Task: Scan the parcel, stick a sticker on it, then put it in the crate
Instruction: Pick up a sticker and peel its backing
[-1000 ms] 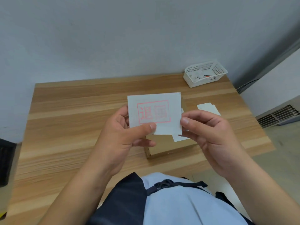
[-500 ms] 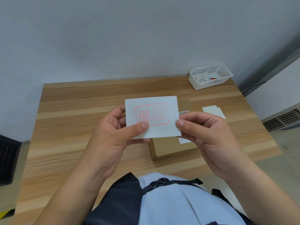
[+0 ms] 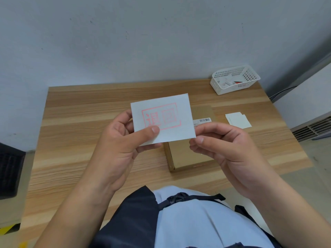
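A white sticker (image 3: 179, 111) with a red stamped frame and two characters is held up above the table. My left hand (image 3: 118, 144) pinches its lower left corner between thumb and fingers. My right hand (image 3: 225, 145) touches the sticker's lower right corner with its fingertips. Under the sticker lies the parcel (image 3: 186, 154), a flat brown cardboard box on the wooden table (image 3: 80, 122). A white barcode label (image 3: 203, 121) shows on the parcel's top, partly hidden by the sticker and my right hand.
A white perforated basket (image 3: 234, 79) with small items stands at the table's far right corner. A few white sticker sheets (image 3: 238, 119) lie right of the parcel. A dark crate (image 3: 9, 172) sits low at the left edge of view. A grey wall runs behind.
The view shifted, so the table and basket sit further right and lower. Both hands still hold the sticker; my right fingertips have slid to its lower right corner.
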Motion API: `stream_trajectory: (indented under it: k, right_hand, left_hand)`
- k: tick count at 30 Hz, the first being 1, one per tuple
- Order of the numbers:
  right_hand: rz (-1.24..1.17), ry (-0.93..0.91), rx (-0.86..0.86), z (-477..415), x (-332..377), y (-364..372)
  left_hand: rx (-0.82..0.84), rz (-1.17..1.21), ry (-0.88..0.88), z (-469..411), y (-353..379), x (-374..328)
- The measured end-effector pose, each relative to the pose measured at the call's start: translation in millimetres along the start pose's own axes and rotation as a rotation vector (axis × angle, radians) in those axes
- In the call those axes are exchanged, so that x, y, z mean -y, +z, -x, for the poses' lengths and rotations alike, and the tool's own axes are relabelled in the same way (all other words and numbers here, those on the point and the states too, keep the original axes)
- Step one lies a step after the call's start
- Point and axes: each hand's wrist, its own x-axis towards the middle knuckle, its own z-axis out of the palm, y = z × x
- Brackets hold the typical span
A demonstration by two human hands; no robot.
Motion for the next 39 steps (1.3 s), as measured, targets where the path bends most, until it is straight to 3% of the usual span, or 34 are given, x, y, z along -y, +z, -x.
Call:
stream_trajectory:
  k: [12, 22, 27, 31, 35, 39]
  right_hand:
    - [0.008, -0.019, 0.049, 2.6, -0.9, -2.1]
    - [-0.024, -0.106, -0.117, 0.5, -2.1, -6.4]
    - [0.058, -0.338, -0.248, 0.7, -6.3, -9.0]
    - [0.323, -0.692, -0.290, 5.6, -6.9, -16.4]
    - [0.502, -0.933, -0.319, 8.9, -4.8, -15.9]
    - [0.531, -0.998, -0.344, 5.5, -6.1, -14.6]
  left_hand:
    - [0.019, -0.022, 0.004, 1.8, 6.3, 0.9]
    - [0.111, -0.169, 0.056, 3.7, 8.8, 8.8]
    - [0.038, -0.159, 0.213, 3.1, 14.6, 13.2]
    - [-0.112, -0.223, 0.426, 2.0, 5.2, 7.8]
    - [-0.062, -0.389, 0.592, 4.1, 3.1, 8.4]
    - [0.014, -0.404, 0.599, 4.7, 7.1, 13.6]
